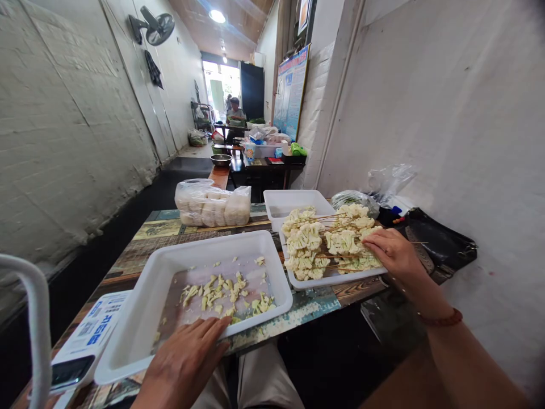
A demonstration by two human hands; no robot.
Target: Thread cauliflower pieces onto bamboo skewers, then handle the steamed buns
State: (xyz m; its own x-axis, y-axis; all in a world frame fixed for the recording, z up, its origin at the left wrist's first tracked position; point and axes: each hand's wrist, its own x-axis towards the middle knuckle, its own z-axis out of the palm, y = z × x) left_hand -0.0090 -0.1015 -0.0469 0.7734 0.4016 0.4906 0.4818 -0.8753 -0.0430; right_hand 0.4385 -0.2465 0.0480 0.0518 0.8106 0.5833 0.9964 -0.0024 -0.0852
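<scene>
At the right, my right hand (389,250) has its fingers closed on a cauliflower skewer (369,232), at the right side of a white tray (313,282) piled with more of them. A thin stick end shows to the right of the hand. My left hand (187,355) lies over the near rim of a second white tray (159,261), fingers stretched out and close together; its thumb is hidden. Inside that tray, loose cauliflower pieces (232,288) are scattered over the bottom, mostly towards the middle and right.
A bag of pale round items (213,204) sits at the table's far edge. Another white tray (293,196) stands behind the skewers. A black bag (443,236) lies right, a phone (72,370) on a white box (100,318) left. A person (235,111) sits far back.
</scene>
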